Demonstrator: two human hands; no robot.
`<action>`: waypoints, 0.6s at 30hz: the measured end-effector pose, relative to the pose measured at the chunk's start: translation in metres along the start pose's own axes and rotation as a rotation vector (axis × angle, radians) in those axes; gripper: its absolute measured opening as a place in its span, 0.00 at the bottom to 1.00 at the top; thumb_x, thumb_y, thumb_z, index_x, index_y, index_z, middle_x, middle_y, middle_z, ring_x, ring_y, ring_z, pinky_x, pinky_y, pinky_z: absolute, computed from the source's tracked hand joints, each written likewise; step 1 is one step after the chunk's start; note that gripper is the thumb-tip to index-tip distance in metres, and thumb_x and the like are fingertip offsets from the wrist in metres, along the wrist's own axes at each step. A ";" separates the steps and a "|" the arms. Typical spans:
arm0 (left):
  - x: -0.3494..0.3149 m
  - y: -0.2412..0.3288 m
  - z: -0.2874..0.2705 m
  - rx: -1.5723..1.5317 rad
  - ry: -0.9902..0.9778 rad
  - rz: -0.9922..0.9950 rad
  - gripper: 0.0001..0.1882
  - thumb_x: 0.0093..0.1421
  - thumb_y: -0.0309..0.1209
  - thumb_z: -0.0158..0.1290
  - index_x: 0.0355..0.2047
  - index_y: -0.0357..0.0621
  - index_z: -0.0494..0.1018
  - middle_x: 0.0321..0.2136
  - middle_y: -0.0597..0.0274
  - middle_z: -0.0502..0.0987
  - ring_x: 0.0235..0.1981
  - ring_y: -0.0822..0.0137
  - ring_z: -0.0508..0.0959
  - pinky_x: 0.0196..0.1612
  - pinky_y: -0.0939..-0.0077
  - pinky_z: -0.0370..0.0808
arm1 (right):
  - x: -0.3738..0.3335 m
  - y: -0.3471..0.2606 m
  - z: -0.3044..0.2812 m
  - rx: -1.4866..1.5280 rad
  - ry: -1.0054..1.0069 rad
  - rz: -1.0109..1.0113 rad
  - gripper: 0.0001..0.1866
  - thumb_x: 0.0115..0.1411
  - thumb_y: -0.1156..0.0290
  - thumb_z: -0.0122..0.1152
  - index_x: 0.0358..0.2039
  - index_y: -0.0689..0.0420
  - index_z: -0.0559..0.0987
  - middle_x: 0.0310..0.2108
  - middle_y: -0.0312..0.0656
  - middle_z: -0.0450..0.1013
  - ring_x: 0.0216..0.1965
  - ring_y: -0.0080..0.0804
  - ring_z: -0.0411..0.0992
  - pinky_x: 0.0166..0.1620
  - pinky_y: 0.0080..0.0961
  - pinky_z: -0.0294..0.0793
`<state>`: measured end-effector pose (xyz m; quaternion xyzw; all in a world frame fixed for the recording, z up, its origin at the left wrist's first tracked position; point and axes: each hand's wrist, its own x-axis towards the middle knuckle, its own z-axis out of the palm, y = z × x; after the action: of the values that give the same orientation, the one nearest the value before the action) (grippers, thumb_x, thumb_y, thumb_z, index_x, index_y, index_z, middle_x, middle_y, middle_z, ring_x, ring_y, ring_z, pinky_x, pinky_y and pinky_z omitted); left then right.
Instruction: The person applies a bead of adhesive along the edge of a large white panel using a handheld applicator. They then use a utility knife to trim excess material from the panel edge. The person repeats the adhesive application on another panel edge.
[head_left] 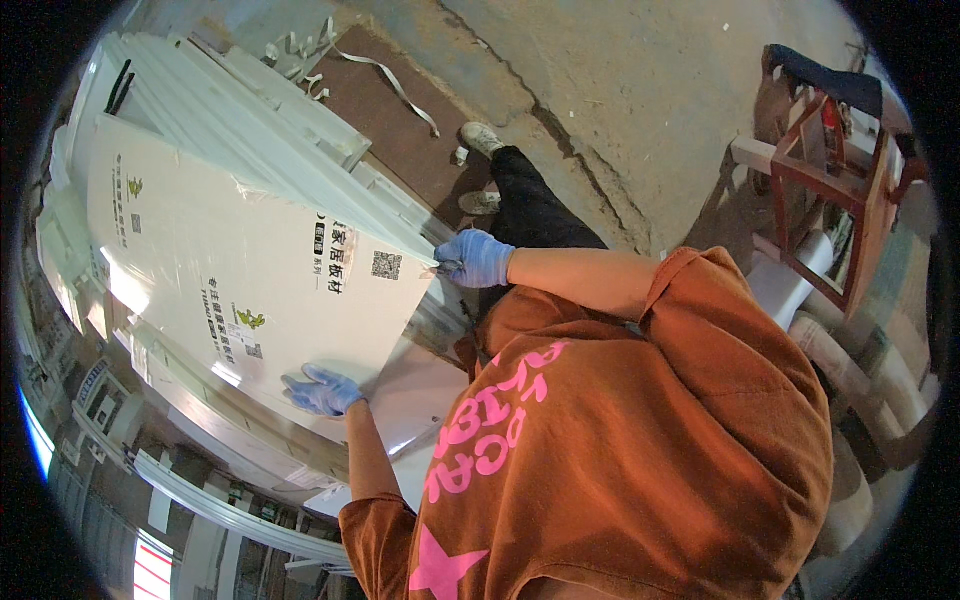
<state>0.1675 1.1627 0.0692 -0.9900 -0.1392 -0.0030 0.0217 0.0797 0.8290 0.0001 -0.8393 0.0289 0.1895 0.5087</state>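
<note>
A large white panel (250, 270) with printed marks leans tilted in front of me, against a stack of similar white panels (250, 110). My left hand (322, 391), in a blue glove, grips the panel's near lower edge. My right hand (474, 258), also blue-gloved, holds the panel at its right corner. My orange shirt with pink print (640, 440) fills the lower right. My leg in black trousers (530, 205) and a white shoe (482, 137) reach onto the floor beyond the panel.
A brown board (400, 120) lies on the concrete floor (620, 90) with loose white strapping bands (385, 75) on it. A red wooden frame (840, 190) stands at the right above several white rolls (850, 370). Racks and shelving (180, 470) fill the lower left.
</note>
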 end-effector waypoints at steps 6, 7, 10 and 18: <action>0.002 -0.008 0.006 -0.041 0.010 0.036 0.34 0.63 0.52 0.35 0.60 0.39 0.54 0.60 0.39 0.52 0.62 0.45 0.51 0.62 0.51 0.50 | 0.012 0.006 0.000 -0.044 0.059 -0.102 0.04 0.46 0.67 0.53 0.26 0.49 0.73 0.17 0.45 0.68 0.23 0.48 0.69 0.26 0.37 0.67; 0.002 -0.009 0.007 -0.044 0.018 0.053 0.34 0.63 0.52 0.35 0.60 0.39 0.54 0.60 0.39 0.53 0.62 0.45 0.51 0.62 0.51 0.49 | 0.016 0.009 0.000 -0.073 0.064 -0.150 0.05 0.46 0.67 0.54 0.26 0.48 0.73 0.17 0.44 0.68 0.22 0.47 0.69 0.27 0.36 0.66; 0.001 -0.010 0.007 -0.063 0.019 0.073 0.34 0.63 0.51 0.36 0.60 0.38 0.54 0.60 0.41 0.53 0.62 0.47 0.50 0.62 0.52 0.48 | 0.027 0.018 -0.007 -0.138 0.082 -0.300 0.06 0.43 0.64 0.57 0.25 0.45 0.73 0.17 0.40 0.68 0.22 0.44 0.69 0.29 0.35 0.65; 0.000 -0.008 0.005 -0.065 0.022 0.106 0.33 0.64 0.51 0.34 0.60 0.38 0.53 0.59 0.43 0.54 0.62 0.47 0.51 0.62 0.53 0.49 | 0.043 0.007 -0.046 -0.531 -0.257 -0.247 0.11 0.42 0.60 0.61 0.30 0.36 0.74 0.27 0.30 0.74 0.32 0.36 0.73 0.29 0.41 0.67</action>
<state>0.1650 1.1706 0.0647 -0.9961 -0.0862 -0.0173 -0.0089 0.1307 0.7924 -0.0021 -0.9092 -0.1880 0.2316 0.2906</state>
